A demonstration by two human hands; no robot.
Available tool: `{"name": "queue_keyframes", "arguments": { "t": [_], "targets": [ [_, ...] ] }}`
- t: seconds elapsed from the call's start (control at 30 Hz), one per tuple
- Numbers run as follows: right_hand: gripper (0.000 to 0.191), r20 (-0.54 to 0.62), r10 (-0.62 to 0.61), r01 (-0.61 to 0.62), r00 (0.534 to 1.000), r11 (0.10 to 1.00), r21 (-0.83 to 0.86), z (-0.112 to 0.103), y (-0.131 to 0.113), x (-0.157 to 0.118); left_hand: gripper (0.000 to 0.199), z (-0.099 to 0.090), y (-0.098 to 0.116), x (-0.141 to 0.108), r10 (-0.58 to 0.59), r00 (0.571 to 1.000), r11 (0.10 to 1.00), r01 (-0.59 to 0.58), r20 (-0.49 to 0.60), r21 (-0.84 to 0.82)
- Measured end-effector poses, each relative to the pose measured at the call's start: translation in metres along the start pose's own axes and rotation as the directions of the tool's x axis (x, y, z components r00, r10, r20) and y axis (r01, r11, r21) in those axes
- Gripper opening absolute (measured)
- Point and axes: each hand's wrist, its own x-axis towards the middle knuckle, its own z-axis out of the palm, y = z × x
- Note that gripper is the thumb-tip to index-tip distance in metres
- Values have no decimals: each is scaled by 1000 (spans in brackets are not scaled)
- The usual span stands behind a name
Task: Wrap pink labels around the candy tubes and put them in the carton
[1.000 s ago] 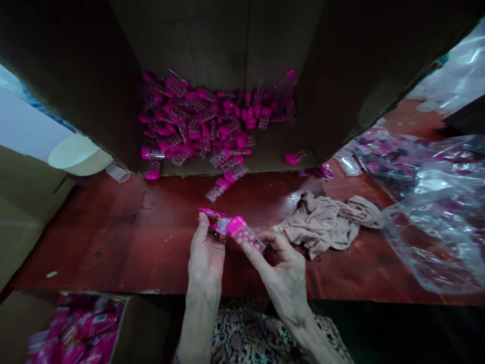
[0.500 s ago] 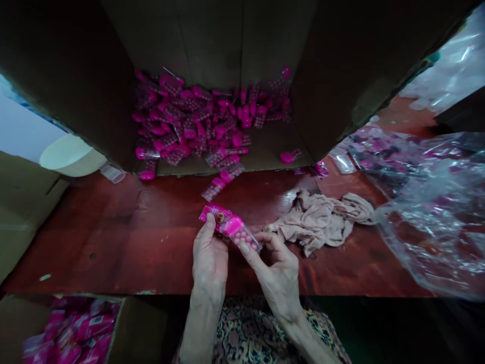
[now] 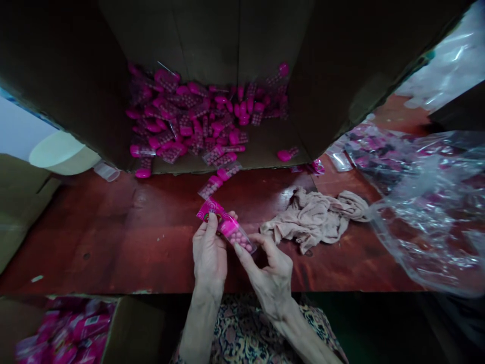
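Specimen: a clear rectangular plastic pack of round pink sweets (image 3: 240, 238) with a magenta cap (image 3: 229, 227), lying diagonally, capped end meeting a magenta printed wrapper (image 3: 210, 211). Whether the cap sits inside the wrapper cannot be told. Both are held just above the near part of the surface, between the hands.

Left hand (image 3: 208, 255): closed around the wrapper, thumb in front and fingertips (image 3: 233, 215) showing behind the pack. Right hand (image 3: 268, 277): pinching the clear end of the pack, thumb at its near edge and forefinger at its tip, other fingers curled.

Surface: glossy reddish-brown wood (image 3: 109, 237). Beside the right hand, further right, lies crumpled beige fabric (image 3: 312, 220). Two loose pink-capped packs (image 3: 214, 183) lie far of the hands, just outside a brown cardboard box (image 3: 206, 35) open towards the person. Inside, a heap of similar pink packs (image 3: 193, 119) lies scattered.

Right: crumpled clear plastic bag (image 3: 428, 217). Far left: cream bowl (image 3: 58, 152) beside a small clear plastic tube (image 3: 106, 172). Near left: open cardboard carton (image 3: 138, 323) holding magenta packets (image 3: 68, 328).
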Motion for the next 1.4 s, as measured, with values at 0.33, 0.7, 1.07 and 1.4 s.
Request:
{"name": "queue_keyframes", "arguments": {
  "t": [0.33, 0.7, 1.07, 1.4],
  "targets": [
    [15, 14, 202, -201, 979, 966, 162, -2, 2, -2, 14, -3, -2, -3, -30, 993, 992, 15, 117, 126],
    [14, 81, 147, -162, 986, 962, 218, -4, 7, 2, 17, -6, 1, -3, -19, 989, 987, -5, 148, 162],
    [12, 52, 120, -128, 991, 968, 217, -2, 6, 0, 11, -6, 6, -8, -32, 981, 970, -15, 190, 243],
    [10, 27, 181, -182, 983, 952, 245, -2, 3, -2, 17, -2, 1, -13, -214, 950, 969, 176, 229, 174]
  ]
}}
